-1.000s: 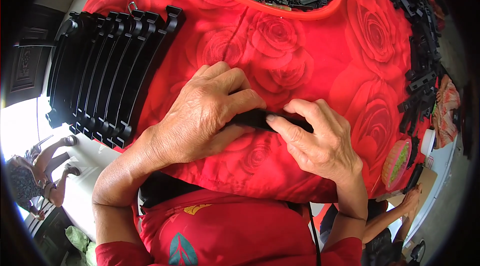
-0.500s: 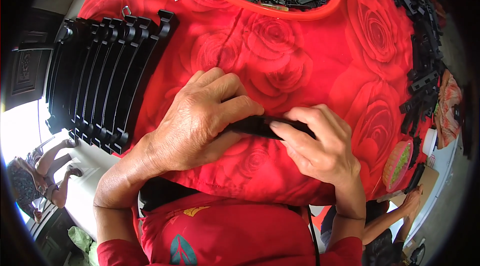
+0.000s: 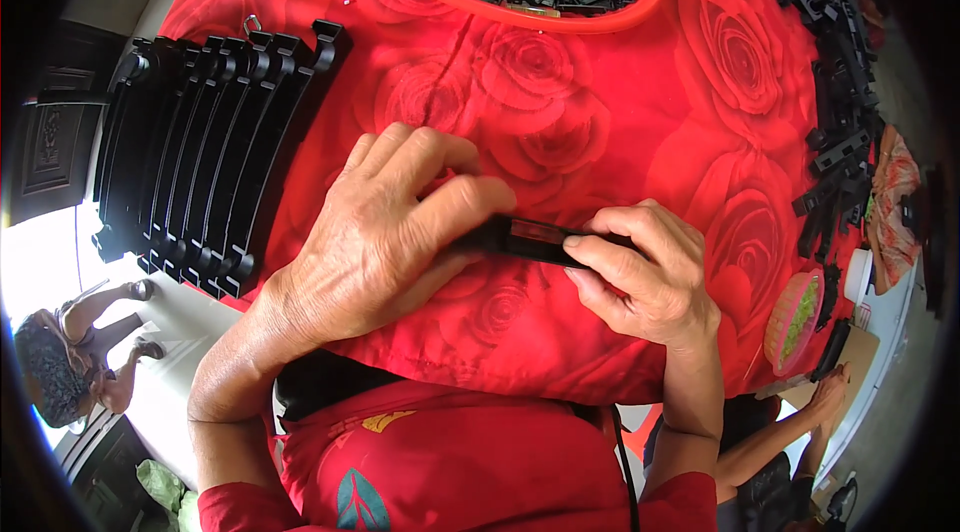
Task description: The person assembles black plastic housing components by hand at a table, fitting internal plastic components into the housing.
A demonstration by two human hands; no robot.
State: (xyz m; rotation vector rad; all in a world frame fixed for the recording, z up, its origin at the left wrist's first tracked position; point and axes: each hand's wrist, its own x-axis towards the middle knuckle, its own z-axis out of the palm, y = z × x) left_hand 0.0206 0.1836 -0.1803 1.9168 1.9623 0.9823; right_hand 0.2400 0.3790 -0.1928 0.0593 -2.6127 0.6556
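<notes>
Between my two hands is a black plastic part (image 3: 538,241), long and narrow, with a slot along its upper face. My left hand (image 3: 392,222) grips its left end with thumb and bent fingers, which hide that end. At the other end my right hand (image 3: 643,272) pinches it, the thumb lying on the top edge. The part is held just above the red rose-patterned tablecloth (image 3: 500,317). Whether a smaller piece sits under the left fingers, I cannot tell.
Long black plastic strips (image 3: 215,162) stand in a row at the left. A red basin (image 3: 560,25) at the far side holds small black and yellow-green parts. Black pieces (image 3: 835,157) pile along the right edge, near a pink-rimmed basket (image 3: 793,324). Another person's hand (image 3: 828,397) is at lower right.
My left fingers have lifted and shifted slightly off the black part's middle, so its slot now shows. The part has turned a little in my right hand.
</notes>
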